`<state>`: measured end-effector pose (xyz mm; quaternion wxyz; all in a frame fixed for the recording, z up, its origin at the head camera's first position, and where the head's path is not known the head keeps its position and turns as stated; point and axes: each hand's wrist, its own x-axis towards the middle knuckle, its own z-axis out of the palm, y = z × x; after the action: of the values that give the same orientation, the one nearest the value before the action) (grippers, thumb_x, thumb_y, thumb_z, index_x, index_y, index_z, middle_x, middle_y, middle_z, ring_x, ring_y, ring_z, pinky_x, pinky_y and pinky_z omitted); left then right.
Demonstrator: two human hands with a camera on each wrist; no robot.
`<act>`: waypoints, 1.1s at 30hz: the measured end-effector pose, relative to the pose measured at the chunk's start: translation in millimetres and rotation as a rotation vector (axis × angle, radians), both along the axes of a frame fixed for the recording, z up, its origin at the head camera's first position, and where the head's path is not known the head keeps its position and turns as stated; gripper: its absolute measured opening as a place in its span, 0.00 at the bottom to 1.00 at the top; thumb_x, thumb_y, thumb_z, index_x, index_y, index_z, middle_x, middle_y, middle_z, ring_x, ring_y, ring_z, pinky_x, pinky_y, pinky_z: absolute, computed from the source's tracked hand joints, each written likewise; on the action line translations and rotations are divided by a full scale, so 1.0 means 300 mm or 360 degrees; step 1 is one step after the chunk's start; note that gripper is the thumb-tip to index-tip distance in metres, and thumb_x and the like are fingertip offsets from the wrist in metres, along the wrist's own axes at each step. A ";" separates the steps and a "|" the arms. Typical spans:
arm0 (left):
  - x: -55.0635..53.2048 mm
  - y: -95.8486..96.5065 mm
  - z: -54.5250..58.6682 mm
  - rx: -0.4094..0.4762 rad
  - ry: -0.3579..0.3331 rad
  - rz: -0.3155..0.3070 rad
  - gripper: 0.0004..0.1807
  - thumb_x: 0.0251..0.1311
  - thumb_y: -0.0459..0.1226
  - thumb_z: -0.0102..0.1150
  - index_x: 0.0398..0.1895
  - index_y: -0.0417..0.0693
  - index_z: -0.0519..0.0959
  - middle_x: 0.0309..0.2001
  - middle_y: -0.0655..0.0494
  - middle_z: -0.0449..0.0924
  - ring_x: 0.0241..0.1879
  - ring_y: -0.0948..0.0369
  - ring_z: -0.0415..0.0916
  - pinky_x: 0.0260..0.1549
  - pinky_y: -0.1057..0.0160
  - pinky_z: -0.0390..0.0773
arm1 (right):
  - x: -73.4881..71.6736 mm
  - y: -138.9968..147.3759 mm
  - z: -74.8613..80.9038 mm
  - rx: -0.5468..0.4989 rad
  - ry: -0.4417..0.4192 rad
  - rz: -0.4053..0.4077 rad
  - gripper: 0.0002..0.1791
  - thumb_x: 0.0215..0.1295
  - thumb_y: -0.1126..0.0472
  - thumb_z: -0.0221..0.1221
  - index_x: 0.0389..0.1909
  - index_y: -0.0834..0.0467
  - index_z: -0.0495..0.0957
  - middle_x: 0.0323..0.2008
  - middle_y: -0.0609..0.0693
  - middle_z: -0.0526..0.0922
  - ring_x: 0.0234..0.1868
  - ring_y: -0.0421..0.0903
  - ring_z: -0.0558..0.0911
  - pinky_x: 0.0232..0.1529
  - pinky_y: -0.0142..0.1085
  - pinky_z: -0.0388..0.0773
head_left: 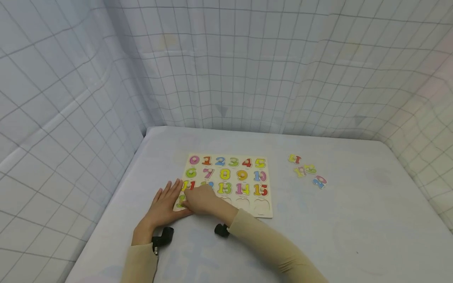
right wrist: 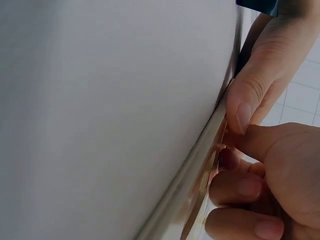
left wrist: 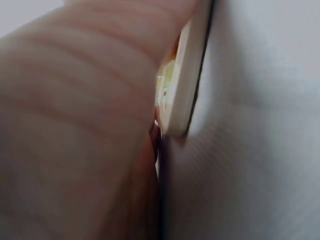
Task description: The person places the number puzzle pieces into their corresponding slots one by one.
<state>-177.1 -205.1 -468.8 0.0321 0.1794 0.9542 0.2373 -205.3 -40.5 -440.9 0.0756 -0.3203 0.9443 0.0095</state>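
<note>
A wooden number puzzle board [head_left: 264, 201] lies flat on the table, its upper rows filled with coloured number pieces bearing small pegs. Bare recesses [head_left: 242, 204] show in its bottom row. My left hand [head_left: 163, 206] rests along the board's left edge, fingers straight and thumb stretched along the near edge. Over the lower left of the board, my right hand [head_left: 203, 199] pinches a green number piece [head_left: 180, 201] at the first place of the bottom row; the fingers hide most of it. In the right wrist view, the right thumb and the left thumb [right wrist: 245, 107] meet at the board's edge.
Several loose number pieces lie right of the board, among them a yellow-and-red one [head_left: 294, 158] and a blue-and-pink one [head_left: 320, 181]. A white cloth covers the table [head_left: 339, 228]. Grid-patterned curtains [head_left: 240, 70] surround it at the back and sides.
</note>
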 end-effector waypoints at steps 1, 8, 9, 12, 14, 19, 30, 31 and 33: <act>0.000 0.002 0.001 0.0003 -0.0006 0.0000 0.57 0.49 0.63 0.62 0.73 0.39 0.50 0.73 0.42 0.47 0.72 0.45 0.36 0.65 0.44 0.33 | -0.002 0.014 -0.001 -0.0027 -0.0006 0.0002 0.18 0.69 0.42 0.50 0.43 0.51 0.77 0.26 0.44 0.80 0.24 0.41 0.75 0.26 0.36 0.72; 0.002 0.004 0.011 -0.0022 -0.0083 0.0030 0.58 0.50 0.65 0.59 0.74 0.40 0.47 0.74 0.44 0.44 0.72 0.45 0.33 0.65 0.44 0.31 | -0.040 0.198 0.021 -0.0369 -0.0216 -0.0027 0.13 0.70 0.45 0.51 0.32 0.49 0.70 0.19 0.42 0.72 0.20 0.39 0.69 0.24 0.32 0.63; 0.003 0.003 0.013 -0.0025 -0.0084 0.0036 0.58 0.50 0.65 0.59 0.74 0.40 0.47 0.74 0.44 0.44 0.72 0.46 0.33 0.65 0.44 0.31 | -0.050 0.230 0.029 -0.0407 -0.0227 -0.0034 0.13 0.70 0.45 0.51 0.32 0.48 0.70 0.18 0.41 0.71 0.20 0.39 0.69 0.23 0.32 0.62; 0.001 0.002 0.019 -0.0021 -0.0076 0.0041 0.58 0.50 0.64 0.60 0.74 0.40 0.47 0.74 0.44 0.44 0.72 0.45 0.33 0.65 0.44 0.31 | -0.084 0.332 0.049 -0.0463 -0.0225 -0.0071 0.11 0.69 0.45 0.52 0.33 0.48 0.71 0.17 0.41 0.71 0.18 0.38 0.67 0.20 0.31 0.61; -0.001 0.004 0.020 -0.0018 -0.0076 0.0036 0.58 0.50 0.64 0.60 0.74 0.40 0.47 0.74 0.44 0.44 0.72 0.45 0.33 0.65 0.44 0.31 | -0.106 0.408 0.054 -0.0478 -0.0200 -0.0131 0.11 0.69 0.46 0.53 0.35 0.48 0.72 0.17 0.41 0.71 0.17 0.38 0.67 0.19 0.31 0.61; -0.002 0.006 0.018 -0.0034 -0.0094 0.0026 0.58 0.50 0.65 0.59 0.74 0.40 0.47 0.74 0.44 0.43 0.72 0.45 0.33 0.65 0.44 0.31 | -0.141 0.615 0.052 -0.0515 -0.0156 -0.0301 0.09 0.69 0.51 0.55 0.38 0.52 0.73 0.19 0.42 0.73 0.18 0.39 0.69 0.20 0.32 0.63; -0.001 0.008 0.026 -0.0038 -0.0105 0.0042 0.59 0.50 0.66 0.58 0.74 0.40 0.46 0.74 0.44 0.43 0.72 0.45 0.33 0.65 0.44 0.31 | -0.166 0.983 0.048 -0.0317 -0.0051 -0.0779 0.15 0.68 0.53 0.56 0.47 0.60 0.72 0.25 0.51 0.79 0.24 0.47 0.75 0.25 0.43 0.72; -0.001 0.009 0.025 -0.0038 -0.0107 0.0044 0.59 0.50 0.66 0.58 0.74 0.40 0.46 0.74 0.44 0.43 0.72 0.45 0.33 0.65 0.44 0.31 | -0.164 1.003 0.049 -0.0297 -0.0057 -0.0805 0.16 0.68 0.54 0.55 0.48 0.61 0.72 0.25 0.52 0.79 0.25 0.48 0.75 0.26 0.44 0.73; -0.002 0.011 0.023 -0.0030 -0.0106 0.0045 0.59 0.50 0.66 0.58 0.74 0.40 0.47 0.74 0.44 0.43 0.72 0.45 0.33 0.65 0.44 0.31 | -0.162 1.037 0.049 -0.0258 -0.0058 -0.0844 0.17 0.69 0.54 0.54 0.50 0.62 0.71 0.28 0.54 0.81 0.27 0.49 0.77 0.28 0.46 0.74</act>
<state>-177.6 -201.8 -461.9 0.0622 0.1574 0.9572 0.2347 -253.9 270.5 -426.3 0.0664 -0.0671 0.9913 -0.0919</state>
